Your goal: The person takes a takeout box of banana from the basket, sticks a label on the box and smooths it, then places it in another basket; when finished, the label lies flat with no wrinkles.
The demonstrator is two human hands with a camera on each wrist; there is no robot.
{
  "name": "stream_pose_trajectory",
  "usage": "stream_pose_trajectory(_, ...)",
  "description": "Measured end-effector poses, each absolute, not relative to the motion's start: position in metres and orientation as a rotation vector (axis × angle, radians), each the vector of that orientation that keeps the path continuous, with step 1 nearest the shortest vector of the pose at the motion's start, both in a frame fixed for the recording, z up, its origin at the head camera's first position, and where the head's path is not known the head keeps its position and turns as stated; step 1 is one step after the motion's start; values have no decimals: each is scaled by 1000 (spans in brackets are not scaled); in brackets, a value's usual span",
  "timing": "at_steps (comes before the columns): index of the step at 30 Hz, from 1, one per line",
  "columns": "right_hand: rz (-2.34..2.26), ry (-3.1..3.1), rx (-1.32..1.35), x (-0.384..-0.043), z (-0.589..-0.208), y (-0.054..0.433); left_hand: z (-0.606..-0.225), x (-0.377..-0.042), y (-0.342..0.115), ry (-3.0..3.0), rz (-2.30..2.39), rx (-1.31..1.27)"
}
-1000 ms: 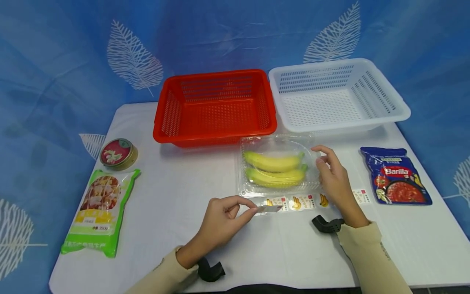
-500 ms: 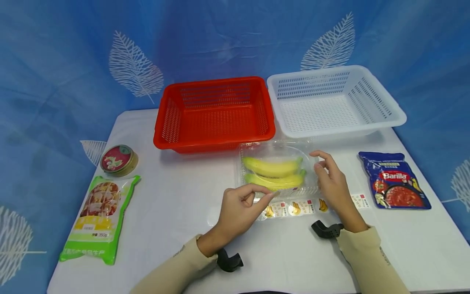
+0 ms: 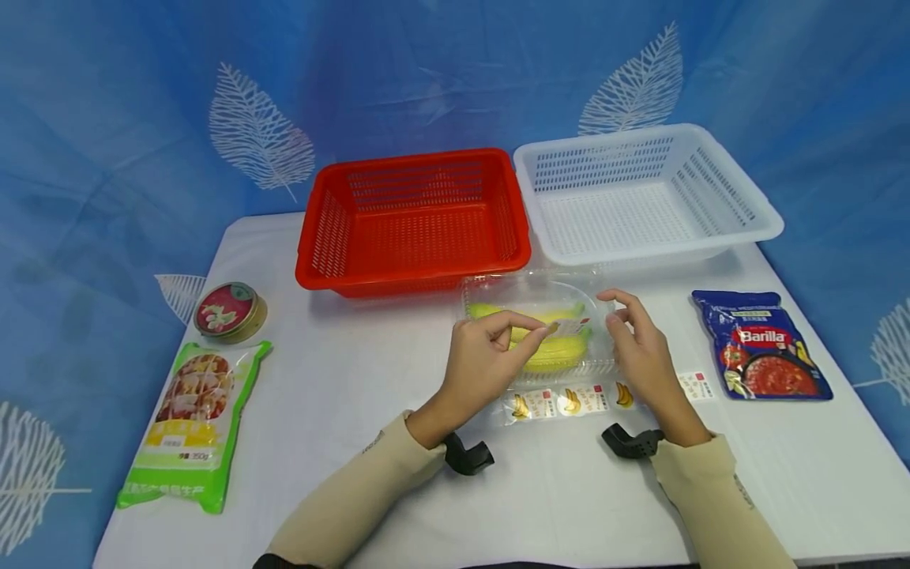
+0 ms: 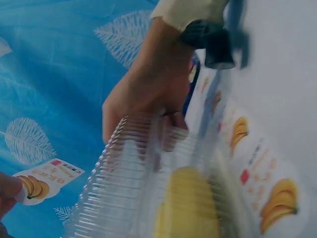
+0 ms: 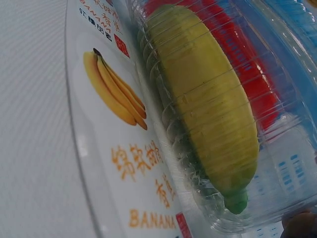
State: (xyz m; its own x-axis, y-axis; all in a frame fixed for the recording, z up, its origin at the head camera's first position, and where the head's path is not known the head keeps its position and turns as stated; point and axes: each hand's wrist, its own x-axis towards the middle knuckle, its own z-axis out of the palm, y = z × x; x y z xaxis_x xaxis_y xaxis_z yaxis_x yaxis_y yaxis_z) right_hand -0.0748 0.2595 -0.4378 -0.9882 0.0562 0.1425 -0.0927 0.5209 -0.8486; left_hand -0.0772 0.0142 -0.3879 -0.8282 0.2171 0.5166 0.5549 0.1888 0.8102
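Observation:
My left hand [image 3: 483, 365] pinches a small banana sticker [image 3: 571, 325] between thumb and index finger, over a clear plastic box [image 3: 529, 284]. In the left wrist view the sticker [image 4: 55, 177] shows printed bananas and orange lettering, held by its end. Yellow bananas [image 3: 554, 352] with green tips lie inside the box. My right hand [image 3: 645, 352] holds the right end of the box, thumb and index finger bent at its side. A strip of banana labels [image 3: 562, 401] lies along the box's front and runs under the right hand; the right wrist view shows its lettering [image 5: 151, 218] close up.
Behind the box stand a red basket [image 3: 419, 280] and a white basket [image 3: 618, 213]. A blue Barilla pouch [image 3: 764, 348] lies at the right. On the left are a round tin [image 3: 226, 310] and a green food bag [image 3: 188, 427].
My left hand has moved right and away from me, carrying the sticker from in front of the box to above the bananas. The right hand stays at the box's end.

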Motion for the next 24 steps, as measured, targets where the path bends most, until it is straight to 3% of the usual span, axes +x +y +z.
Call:
stream_pose_trajectory(14, 1427, -2605, 52, -75, -436, 259, -384, -91, 17, -2374, -1848, -531)
stream_pose_trajectory(24, 1436, -2604, 41, -76, -436, 259, -392, -93, 16, -2456, -1207, -660)
